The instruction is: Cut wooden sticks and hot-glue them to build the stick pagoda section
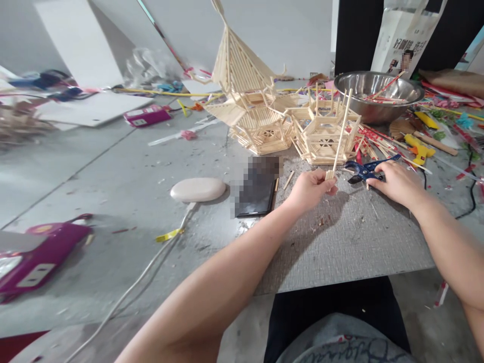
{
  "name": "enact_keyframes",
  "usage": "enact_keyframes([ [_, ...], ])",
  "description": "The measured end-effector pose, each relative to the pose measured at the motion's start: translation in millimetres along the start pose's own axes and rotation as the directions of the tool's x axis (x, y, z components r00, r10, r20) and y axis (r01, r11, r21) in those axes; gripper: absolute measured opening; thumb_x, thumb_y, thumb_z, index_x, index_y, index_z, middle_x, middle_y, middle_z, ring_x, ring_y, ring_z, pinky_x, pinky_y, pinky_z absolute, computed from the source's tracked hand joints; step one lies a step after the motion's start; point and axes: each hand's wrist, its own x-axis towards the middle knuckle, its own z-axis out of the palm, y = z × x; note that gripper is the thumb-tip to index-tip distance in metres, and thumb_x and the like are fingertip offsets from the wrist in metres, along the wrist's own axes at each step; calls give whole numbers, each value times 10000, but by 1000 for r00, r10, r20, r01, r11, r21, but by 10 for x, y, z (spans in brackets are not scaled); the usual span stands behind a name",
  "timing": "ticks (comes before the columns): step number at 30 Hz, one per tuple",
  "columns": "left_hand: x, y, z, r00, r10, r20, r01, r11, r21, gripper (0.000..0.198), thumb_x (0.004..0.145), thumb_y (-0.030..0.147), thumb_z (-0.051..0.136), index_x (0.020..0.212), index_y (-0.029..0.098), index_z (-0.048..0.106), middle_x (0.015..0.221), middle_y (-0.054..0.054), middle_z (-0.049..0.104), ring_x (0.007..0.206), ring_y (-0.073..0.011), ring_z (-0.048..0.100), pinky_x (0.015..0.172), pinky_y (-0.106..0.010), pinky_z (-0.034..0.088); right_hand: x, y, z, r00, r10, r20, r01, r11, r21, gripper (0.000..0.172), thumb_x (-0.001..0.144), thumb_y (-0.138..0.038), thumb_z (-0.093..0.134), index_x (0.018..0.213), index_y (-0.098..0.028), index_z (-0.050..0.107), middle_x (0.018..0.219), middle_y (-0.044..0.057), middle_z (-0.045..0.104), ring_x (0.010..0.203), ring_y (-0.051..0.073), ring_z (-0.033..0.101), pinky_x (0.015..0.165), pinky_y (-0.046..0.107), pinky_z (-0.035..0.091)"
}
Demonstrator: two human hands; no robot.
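Observation:
My left hand point(312, 188) is closed in a pinch on the lower end of a thin wooden stick point(341, 135), which stands upright and leans against a hexagonal stick frame point(323, 136). My right hand point(397, 181) rests on the grey board point(340, 242), fingers lying over the handles of blue cutting pliers point(365, 170). Behind the frame stands a tall stick-built pagoda model point(249, 96).
A steel bowl point(378, 96) with sticks sits at the back right, with red-wrapped chopsticks and a yellow glue gun point(419, 147) beside it. A dark phone point(257, 191) and a pale oval stone point(198, 189) lie to the left. Magenta boxes point(38, 257) and a cable lie on the floor.

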Motion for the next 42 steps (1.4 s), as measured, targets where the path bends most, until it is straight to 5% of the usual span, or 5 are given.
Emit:
enact_keyframes([
  [9,-14,23,-4,993,25,112,-55,961,271,217,781,280,497,631,151,586,608,-26,618,566,-110,562,599,-232,426,-50,-411,-109,919,-180,-350,287,916,281,318,838,-233,469,1147,-173,518,1047,123,583,912,205,577,802,375,488],
  [15,-63,190,-148,989,-16,-150,146,370,918,217,786,177,435,795,166,652,735,-142,656,753,-286,627,654,-371,435,-65,-453,-10,936,-327,-131,348,915,205,244,840,-276,486,998,-147,620,927,92,653,870,219,593,781,375,488],
  [23,-62,301,-127,983,-178,-42,71,161,984,303,782,62,390,928,120,650,887,-180,673,904,-307,629,704,-372,475,-12,-235,20,982,-139,-124,169,945,280,252,820,-296,514,968,-138,642,879,94,649,851,215,592,774,365,477],
  [33,-63,209,-137,994,-78,-70,83,177,981,340,879,296,317,1021,146,587,817,-149,683,815,-290,653,646,-361,478,45,-97,-91,970,71,-233,26,921,388,185,781,-283,528,877,-199,661,827,57,656,759,175,604,718,331,473],
  [42,5,213,-247,977,33,-212,186,368,911,376,871,398,315,864,211,642,782,-84,676,746,-235,624,582,-286,399,82,818,-193,705,594,-388,-426,792,438,336,758,-303,493,967,-101,661,843,138,669,684,153,569,686,280,432],
])
